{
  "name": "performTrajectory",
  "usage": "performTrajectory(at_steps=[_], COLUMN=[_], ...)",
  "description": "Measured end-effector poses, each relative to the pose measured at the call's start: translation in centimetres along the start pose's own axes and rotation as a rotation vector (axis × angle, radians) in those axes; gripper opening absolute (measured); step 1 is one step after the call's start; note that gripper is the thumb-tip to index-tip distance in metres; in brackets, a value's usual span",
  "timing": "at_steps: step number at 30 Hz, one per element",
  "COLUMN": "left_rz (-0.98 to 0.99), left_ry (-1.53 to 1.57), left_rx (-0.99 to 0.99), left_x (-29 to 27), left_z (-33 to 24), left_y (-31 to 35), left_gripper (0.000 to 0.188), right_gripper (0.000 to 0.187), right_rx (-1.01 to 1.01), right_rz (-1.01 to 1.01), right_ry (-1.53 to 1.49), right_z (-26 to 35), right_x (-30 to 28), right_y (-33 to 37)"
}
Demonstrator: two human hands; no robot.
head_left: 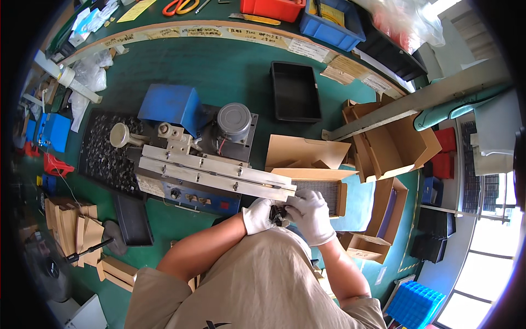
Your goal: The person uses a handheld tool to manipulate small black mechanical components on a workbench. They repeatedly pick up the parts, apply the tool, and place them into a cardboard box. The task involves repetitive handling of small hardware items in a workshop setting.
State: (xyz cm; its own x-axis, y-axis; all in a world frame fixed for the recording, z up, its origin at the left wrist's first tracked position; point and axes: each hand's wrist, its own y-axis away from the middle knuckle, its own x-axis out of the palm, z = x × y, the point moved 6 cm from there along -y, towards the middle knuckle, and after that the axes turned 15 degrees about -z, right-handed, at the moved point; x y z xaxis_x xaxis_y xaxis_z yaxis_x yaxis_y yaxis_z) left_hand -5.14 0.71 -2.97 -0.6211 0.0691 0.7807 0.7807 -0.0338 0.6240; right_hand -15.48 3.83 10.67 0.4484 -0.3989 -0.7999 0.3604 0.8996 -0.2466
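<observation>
White gloves cover both my hands, which are close together in front of my body. My left hand is closed around a cluster of small black parts, their kind too small to make out. My right hand has its fingers bent in a pinch at the edge of that cluster; what lies between the fingertips is hidden. Just beyond my hands ends the long pale metal rail of a bench machine. Beside my right hand stands an open cardboard box holding rows of thin grey pieces.
The machine has a blue cover and a round grey motor. Many dark parts fill a black tray at its left. A black bin sits behind it. Several cardboard boxes stand at right, under a slanting metal beam.
</observation>
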Motion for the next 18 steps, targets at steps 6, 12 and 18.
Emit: performTrajectory(at_steps=[6, 12, 18], left_rz=[-0.140, -0.013, -0.118], left_ry=[-0.049, -0.112, -0.077], left_rx=[-0.034, 0.039, 0.048], left_x=[-0.2, 0.3, 1.2], left_z=[0.7, -0.4, -0.5], left_y=[-0.3, 0.2, 0.7], left_gripper=[0.040, 0.043, 0.041], right_gripper=[0.026, 0.018, 0.023], right_rx=[-0.069, 0.642, 0.473], right_rz=[0.041, -0.177, -0.288], right_ry=[0.037, -0.636, -0.607], right_z=[-0.2, -3.7, -3.7], right_x=[0.1, 0.1, 0.7], right_y=[0.8, 1.5, 1.1])
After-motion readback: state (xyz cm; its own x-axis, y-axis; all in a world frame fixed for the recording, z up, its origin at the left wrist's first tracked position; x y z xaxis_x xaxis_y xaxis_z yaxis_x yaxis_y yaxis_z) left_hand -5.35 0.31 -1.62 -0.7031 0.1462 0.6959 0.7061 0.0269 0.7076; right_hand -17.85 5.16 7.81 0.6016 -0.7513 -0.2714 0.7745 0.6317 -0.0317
